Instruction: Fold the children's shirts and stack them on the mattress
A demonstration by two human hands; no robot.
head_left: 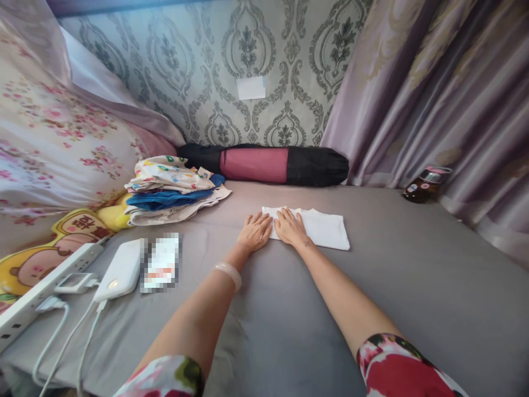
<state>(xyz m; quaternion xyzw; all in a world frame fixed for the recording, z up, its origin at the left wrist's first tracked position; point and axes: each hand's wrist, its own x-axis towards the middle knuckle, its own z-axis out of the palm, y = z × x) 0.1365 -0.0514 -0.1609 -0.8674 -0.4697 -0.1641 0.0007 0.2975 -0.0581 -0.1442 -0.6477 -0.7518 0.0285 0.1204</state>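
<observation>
Resting palm-down at the centre of the frame: one left hand (255, 230), laid flat, fingers extended and slightly parted, overlapping the left end of a folded white cloth (324, 229); nothing pinched. Beside it, one right hand (290, 225), likewise flat with fingers a little spread, on the left part of the same cloth. The cloth, a long flat rectangle, extends right of centre on a grey cloth-covered surface (281, 309).

Worn items: one pale, translucent bangle (230, 275) on the left forearm; two sleeves in red, white and green print at the lower edge.

Left of centre: one stack of folded garments (173, 190), multicoloured print on top, blue and off-white beneath.

Upper centre, behind: one long black bag with a pink ribbed panel (254, 165), lying lengthwise along the wall; above it, one small white card (251, 88) on grey damask-patterned wallpaper (165, 55).

Lower left: one white power strip (82, 262) with plugs and cables; one white rounded rectangular device (119, 270), cabled; just right of it, one flat rectangular item (162, 262), pixelated; at the left edge, one yellow cartoon cushion (25, 270).

Right: one dark bottle with a pink-and-silver top (425, 186), near a mauve satin curtain (397, 94). Upper left: one white pink-flowered curtain (61, 132).
</observation>
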